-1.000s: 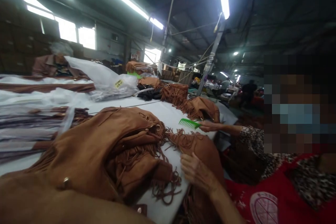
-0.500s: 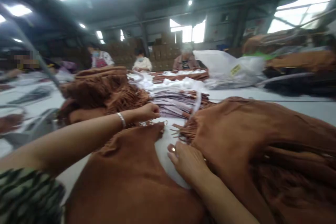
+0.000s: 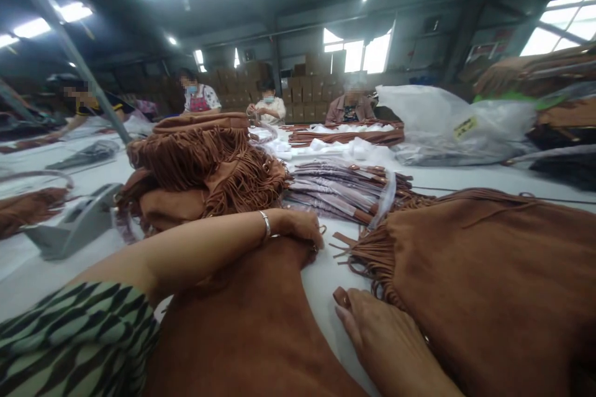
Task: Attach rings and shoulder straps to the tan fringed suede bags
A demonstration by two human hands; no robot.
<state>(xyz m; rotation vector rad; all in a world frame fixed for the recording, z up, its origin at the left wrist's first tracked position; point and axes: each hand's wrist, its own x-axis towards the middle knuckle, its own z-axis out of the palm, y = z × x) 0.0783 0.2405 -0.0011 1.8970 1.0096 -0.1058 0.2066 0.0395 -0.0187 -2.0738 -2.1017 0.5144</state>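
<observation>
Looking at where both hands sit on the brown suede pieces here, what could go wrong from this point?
The left hand grips the far end of the flat brown suede piece close to loose fringe strands; a pull could snag them. The right hand rests beside the fringed brown suede bag, whose tassels might catch under its fingers. The stack of fringed brown bags behind the left wrist looks easy to topple.

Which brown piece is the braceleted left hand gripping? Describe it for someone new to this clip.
On the long white table, look nearest the camera, between the fringed brown suede stack and the wide brown suede bag. The left hand grips the top edge of a smooth brown suede piece; unlike its neighbours, it shows no fringe.
</observation>
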